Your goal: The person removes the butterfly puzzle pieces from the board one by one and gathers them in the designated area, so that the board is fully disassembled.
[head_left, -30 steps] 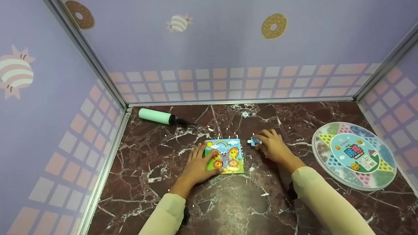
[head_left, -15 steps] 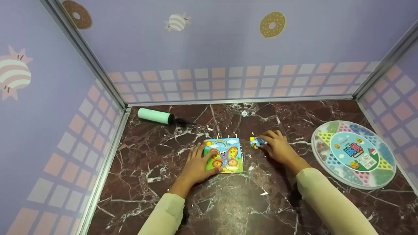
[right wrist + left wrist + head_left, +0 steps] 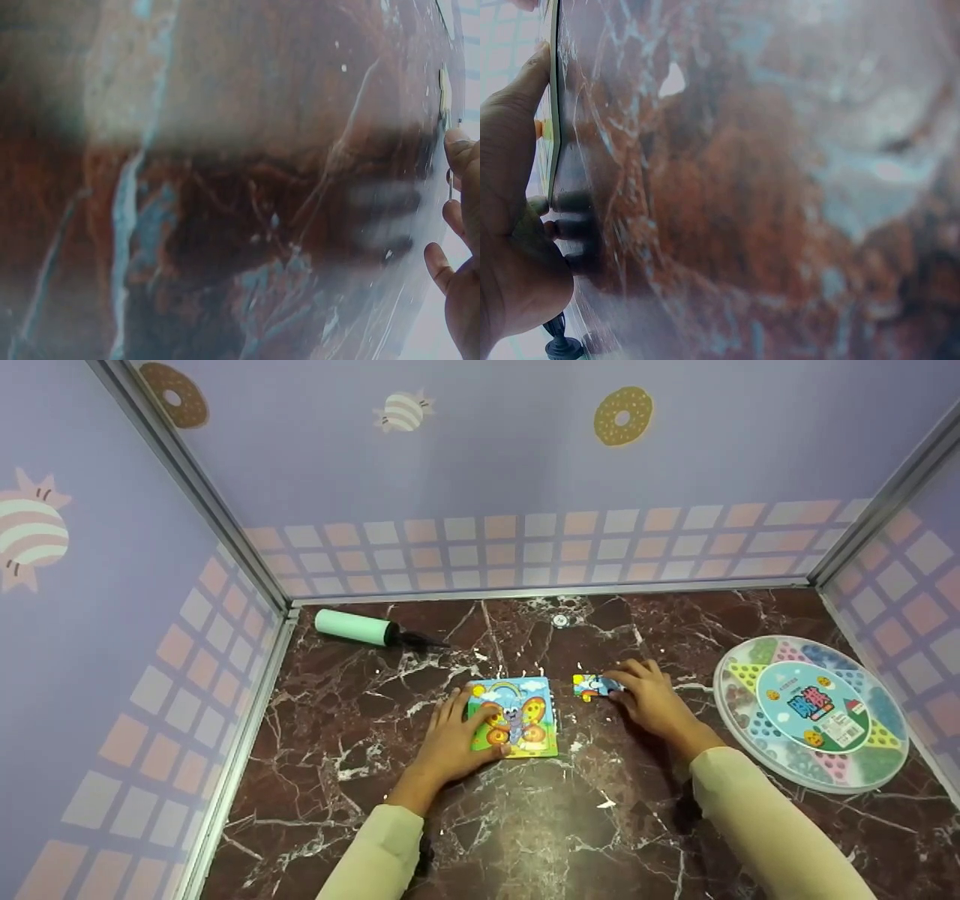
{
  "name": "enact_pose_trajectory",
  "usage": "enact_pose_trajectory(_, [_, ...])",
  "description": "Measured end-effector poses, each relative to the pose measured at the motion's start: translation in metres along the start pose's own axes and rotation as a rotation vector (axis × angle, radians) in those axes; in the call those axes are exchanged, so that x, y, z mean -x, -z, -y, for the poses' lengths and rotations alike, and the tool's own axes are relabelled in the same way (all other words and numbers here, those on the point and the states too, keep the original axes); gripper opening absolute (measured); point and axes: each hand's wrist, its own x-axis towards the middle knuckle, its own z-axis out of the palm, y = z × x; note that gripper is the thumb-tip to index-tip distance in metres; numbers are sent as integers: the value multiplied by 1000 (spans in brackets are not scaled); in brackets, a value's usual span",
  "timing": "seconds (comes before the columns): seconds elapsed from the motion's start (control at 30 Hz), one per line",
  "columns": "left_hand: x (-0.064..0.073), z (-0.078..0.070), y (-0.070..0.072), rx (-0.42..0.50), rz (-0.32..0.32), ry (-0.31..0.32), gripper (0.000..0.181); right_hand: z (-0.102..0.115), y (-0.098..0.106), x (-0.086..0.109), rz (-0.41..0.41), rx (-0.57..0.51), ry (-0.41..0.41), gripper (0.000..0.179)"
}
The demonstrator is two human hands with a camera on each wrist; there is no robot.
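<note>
My left hand [image 3: 448, 742] rests on a square butterfly jigsaw puzzle [image 3: 517, 712] lying flat, with fingers along its left side and the thumb by its lower edge. In the left wrist view, the puzzle [image 3: 554, 112] shows edge-on beside the left hand [image 3: 514, 202]. To the right, my right hand [image 3: 649, 697] pinches a small blue jigsaw piece [image 3: 609, 685] low over the tabletop. Against that piece's left side lies a yellow and rainbow-coloured piece [image 3: 585, 684]; whether the two interlock is too small to tell. The right wrist view shows only part of the right hand [image 3: 461, 210].
A mint-green hand pump [image 3: 356, 628] with a black nozzle lies at the back left. Near the back wall sits a small round white disc [image 3: 560, 621]. A round Chinese checkers box [image 3: 812, 714] occupies the right. Patterned panels enclose the marbled tabletop [image 3: 525, 825].
My right hand has shifted slightly right with the blue piece, and the yellow and rainbow piece has come into view on its left. My left hand stays on the puzzle.
</note>
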Motion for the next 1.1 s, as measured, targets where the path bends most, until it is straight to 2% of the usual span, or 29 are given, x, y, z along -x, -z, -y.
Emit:
enact_pose_trajectory(0.33, [0, 0, 1, 17, 13, 8, 70, -8, 2, 4, 5, 6, -19, 30])
enact_pose_trajectory(0.63, [0, -1, 2, 9, 5, -5, 71, -11, 0, 4, -2, 31, 8, 26])
enact_pose_trajectory(1.1, [1, -2, 3, 13, -9, -13, 70, -11, -1, 1, 11, 34, -12, 32])
